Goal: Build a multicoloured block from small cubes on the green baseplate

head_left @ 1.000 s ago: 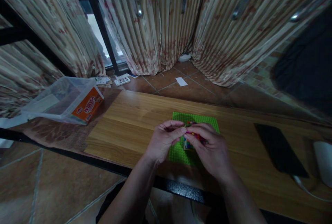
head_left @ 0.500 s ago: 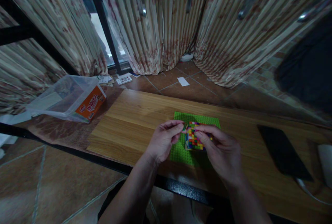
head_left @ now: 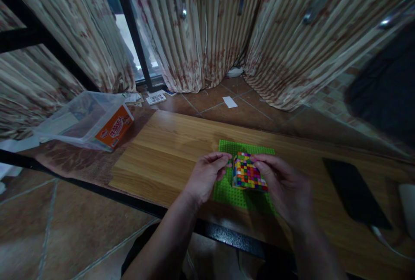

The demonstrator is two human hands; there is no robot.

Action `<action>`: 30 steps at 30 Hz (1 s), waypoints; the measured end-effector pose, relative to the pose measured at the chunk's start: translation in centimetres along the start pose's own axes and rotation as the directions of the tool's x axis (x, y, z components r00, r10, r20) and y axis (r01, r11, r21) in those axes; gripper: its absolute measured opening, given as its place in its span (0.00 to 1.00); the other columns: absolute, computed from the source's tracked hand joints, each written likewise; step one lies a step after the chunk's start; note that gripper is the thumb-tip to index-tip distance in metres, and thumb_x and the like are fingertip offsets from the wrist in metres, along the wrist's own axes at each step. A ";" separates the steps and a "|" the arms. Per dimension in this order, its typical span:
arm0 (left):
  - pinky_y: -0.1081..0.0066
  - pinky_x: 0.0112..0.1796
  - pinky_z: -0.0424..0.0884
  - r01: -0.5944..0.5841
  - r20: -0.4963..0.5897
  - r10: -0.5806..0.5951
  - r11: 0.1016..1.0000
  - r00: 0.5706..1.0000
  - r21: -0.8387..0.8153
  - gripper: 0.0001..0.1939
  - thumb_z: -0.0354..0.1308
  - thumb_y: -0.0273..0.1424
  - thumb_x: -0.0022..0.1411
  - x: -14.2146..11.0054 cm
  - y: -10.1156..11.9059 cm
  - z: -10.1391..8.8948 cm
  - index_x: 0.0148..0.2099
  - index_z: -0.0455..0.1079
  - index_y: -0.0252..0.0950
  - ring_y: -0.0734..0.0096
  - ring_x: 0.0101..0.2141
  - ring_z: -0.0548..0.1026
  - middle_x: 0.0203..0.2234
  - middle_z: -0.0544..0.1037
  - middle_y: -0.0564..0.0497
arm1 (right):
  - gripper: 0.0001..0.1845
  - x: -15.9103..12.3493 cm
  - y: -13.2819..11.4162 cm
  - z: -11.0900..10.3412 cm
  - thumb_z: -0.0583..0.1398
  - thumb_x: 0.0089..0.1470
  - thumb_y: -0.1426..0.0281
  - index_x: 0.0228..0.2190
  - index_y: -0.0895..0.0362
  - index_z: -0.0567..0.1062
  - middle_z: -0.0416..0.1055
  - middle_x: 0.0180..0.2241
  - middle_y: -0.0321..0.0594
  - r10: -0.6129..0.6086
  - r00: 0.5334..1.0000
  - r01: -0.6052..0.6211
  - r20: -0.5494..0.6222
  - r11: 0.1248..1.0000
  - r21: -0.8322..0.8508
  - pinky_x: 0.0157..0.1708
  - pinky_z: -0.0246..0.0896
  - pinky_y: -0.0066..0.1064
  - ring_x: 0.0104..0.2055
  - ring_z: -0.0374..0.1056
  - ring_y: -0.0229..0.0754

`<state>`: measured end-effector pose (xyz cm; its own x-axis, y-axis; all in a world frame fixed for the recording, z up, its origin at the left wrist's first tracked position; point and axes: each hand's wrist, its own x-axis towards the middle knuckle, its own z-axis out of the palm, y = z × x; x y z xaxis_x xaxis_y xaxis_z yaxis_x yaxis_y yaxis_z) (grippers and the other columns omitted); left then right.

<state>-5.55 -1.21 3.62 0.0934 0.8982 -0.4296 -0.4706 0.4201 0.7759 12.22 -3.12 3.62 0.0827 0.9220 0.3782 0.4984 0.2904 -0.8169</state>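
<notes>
A block built of small multicoloured toy bricks sits on a green studded baseplate on the table. Just left of that block, my left hand is closed in a pinch on a small green toy brick. My right hand reaches in from the right, thumb and index finger pinched together at the block's top right. Whatever lies between those fingertips is too small to make out. Part of the block's right side is hidden behind this hand.
A clear plastic bin with an orange label stands at the table's left end. To the right lie a black tablet-like slab with a white cable and a white object. Curtains hang beyond the table.
My right hand has shifted right, uncovering more of the block's coloured top. My left hand keeps its pinch beside the block, nearly unmoved. The camera view has shifted slightly.
</notes>
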 end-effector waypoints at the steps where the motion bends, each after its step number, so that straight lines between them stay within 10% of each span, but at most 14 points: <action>1: 0.80 0.24 0.55 0.000 -0.001 0.000 1.000 1.000 0.006 0.04 0.67 0.27 0.54 0.0 0.0 0.0 0.33 0.79 0.31 0.84 0.20 0.64 0.23 0.75 0.52 | 0.07 0.0 -0.2 0.1 0.64 0.58 0.62 0.37 0.48 0.82 0.82 0.38 0.34 0.022 1.000 -0.021 -0.010 0.998 0.053 0.39 0.74 0.32 0.39 0.78 0.41; 8: 0.80 0.25 0.56 0.001 -0.026 0.000 0.999 1.000 0.050 0.06 0.69 0.29 0.51 0.0 0.0 -0.1 0.33 0.79 0.32 0.83 0.22 0.67 0.23 0.76 0.53 | 0.07 -0.1 -0.7 0.7 0.65 0.57 0.62 0.36 0.49 0.81 0.82 0.34 0.34 0.129 0.991 -0.115 -0.045 0.967 0.226 0.37 0.75 0.32 0.35 0.78 0.40; 21: 0.77 0.23 0.52 -0.019 0.032 0.017 0.997 0.999 0.076 0.08 0.68 0.32 0.51 -0.1 -0.1 0.0 0.32 0.78 0.32 0.84 0.19 0.63 0.22 0.75 0.54 | 0.12 0.3 0.8 1.1 0.59 0.62 0.60 0.35 0.49 0.81 0.75 0.49 0.41 -0.213 0.977 0.200 -0.020 0.942 -0.269 0.56 0.60 0.49 0.54 0.67 0.49; 30: 0.75 0.22 0.49 -0.031 0.096 0.019 0.992 0.995 0.123 0.07 0.66 0.32 0.54 -0.1 -0.4 0.0 0.34 0.79 0.32 0.83 0.18 0.61 0.22 0.75 0.52 | 0.10 0.4 2.0 2.0 0.63 0.56 0.58 0.32 0.47 0.83 0.73 0.49 0.43 0.004 0.999 -0.011 -0.032 0.981 -0.196 0.59 0.53 0.58 0.58 0.63 0.54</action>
<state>-5.39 -1.50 3.38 0.1677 0.9144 -0.3684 -0.3614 0.4047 0.8400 11.55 -1.66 1.27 0.1122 0.9147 0.3882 0.6569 0.2248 -0.7197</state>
